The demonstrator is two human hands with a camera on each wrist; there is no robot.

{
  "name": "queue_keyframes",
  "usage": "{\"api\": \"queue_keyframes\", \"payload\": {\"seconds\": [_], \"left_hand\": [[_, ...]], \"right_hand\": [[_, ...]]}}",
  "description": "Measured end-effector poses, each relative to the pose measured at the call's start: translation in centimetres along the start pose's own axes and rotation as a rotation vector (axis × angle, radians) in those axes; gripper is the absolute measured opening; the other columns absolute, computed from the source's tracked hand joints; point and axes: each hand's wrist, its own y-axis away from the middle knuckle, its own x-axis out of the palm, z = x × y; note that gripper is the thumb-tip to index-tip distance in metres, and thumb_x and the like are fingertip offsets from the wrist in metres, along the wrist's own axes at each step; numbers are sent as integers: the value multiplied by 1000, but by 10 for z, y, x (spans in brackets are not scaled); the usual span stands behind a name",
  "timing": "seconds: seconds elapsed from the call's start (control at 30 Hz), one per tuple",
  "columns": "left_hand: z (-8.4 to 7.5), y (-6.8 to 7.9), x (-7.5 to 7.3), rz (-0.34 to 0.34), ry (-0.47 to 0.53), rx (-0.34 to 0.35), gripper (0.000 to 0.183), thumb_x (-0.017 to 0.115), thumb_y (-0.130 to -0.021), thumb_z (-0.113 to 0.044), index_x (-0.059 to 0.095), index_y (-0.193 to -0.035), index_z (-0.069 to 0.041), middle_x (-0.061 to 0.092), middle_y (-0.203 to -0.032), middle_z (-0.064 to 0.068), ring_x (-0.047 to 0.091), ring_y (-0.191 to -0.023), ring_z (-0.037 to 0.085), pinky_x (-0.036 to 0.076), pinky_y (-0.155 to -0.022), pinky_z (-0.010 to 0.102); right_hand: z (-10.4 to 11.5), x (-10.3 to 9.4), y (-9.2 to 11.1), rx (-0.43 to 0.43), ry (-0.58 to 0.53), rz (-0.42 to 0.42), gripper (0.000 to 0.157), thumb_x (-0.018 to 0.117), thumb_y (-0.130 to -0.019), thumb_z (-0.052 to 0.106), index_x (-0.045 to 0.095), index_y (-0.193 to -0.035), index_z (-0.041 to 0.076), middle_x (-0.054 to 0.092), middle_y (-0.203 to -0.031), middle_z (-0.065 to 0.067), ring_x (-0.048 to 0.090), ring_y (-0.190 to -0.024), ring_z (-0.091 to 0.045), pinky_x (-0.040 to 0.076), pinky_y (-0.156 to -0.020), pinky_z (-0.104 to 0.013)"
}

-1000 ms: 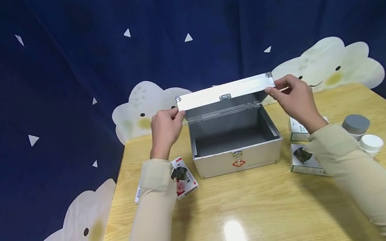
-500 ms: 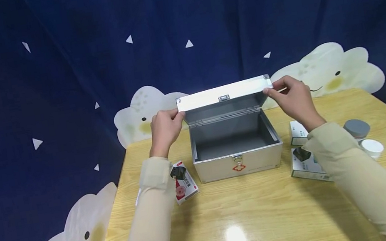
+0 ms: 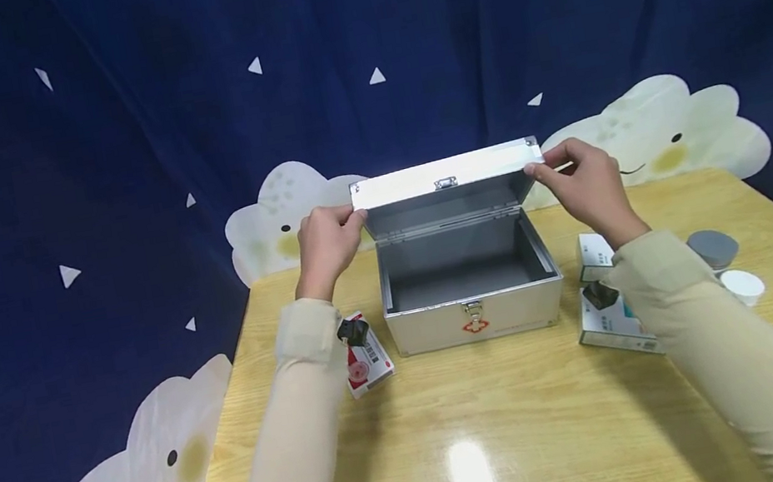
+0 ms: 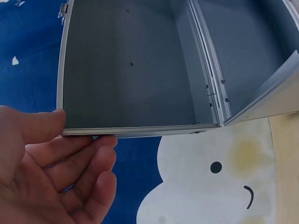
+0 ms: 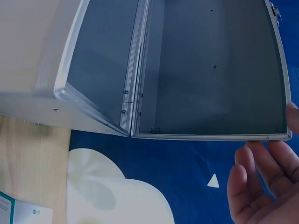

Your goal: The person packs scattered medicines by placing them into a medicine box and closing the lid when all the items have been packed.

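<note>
A silver metal first-aid box [image 3: 477, 319] with a red cross under its front latch stands on the wooden table, its grey inside showing. Its hinged lid [image 3: 448, 174] is raised and tilted over the back. At the lid's left front corner my left hand [image 3: 328, 242] pinches the edge between thumb and fingers. My right hand [image 3: 589, 188] grips the right front corner in the same way. In the left wrist view the thumb lies on the lid's rim [image 4: 140, 130] and the fingers are under it. The right wrist view shows the grey lining [image 5: 219, 70] and the hinge side.
Left of the box lies a red-and-white carton [image 3: 370, 366], partly behind the left sleeve. On the right are two white-and-green cartons, a small one [image 3: 593, 252] and a larger one [image 3: 616, 329], plus a grey-lidded jar [image 3: 714, 248] and a white-capped jar [image 3: 743, 286]. A dark blue curtain [image 3: 400, 36] hangs behind.
The lid has swung a little further up and back, showing more of its underside. Both hands have risen slightly with it, keeping their hold on the corners.
</note>
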Motion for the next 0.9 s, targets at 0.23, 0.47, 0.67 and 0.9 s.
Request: {"api": "queue_keyframes", "payload": {"seconds": [0.23, 0.47, 0.67, 0.9], "left_hand": [[-3, -3, -2, 19, -13, -17, 29, 58, -100, -30, 74, -83, -12, 35, -51, -4, 36, -52, 16, 31, -56, 30], [-3, -5, -3, 27, -24, -15, 33, 57, -100, -31, 69, -75, -12, 36, -51, -4, 37, -53, 17, 32, -56, 30], [-3, -8, -4, 21, -30, 15, 47, 57, -100, -31, 48, -57, -15, 35, -49, -4, 36, -52, 17, 31, -57, 31], [-4, -12, -6, 22, -44, 30, 50, 57, -99, -29, 41, -54, -16, 33, -48, -5, 35, -52, 17, 30, -57, 30]], "right_hand": [[2, 0, -2, 7, -1, 0, 52, 61, -94, 50, 62, -115, 3, 65, -116, -17, 63, -104, -29, 45, -77, -29], [2, 0, -3, 8, -2, -8, 51, 62, -93, 50, 63, -114, 3, 66, -114, -17, 62, -101, -26, 45, -76, -28], [1, 0, -7, 3, 8, -29, 49, 64, -92, 50, 64, -110, 4, 67, -109, -14, 58, -89, -10, 44, -73, -24], [1, 1, -10, -3, 14, -30, 50, 63, -92, 52, 64, -109, 5, 67, -110, -13, 57, -90, -9, 44, -73, -23]]}}
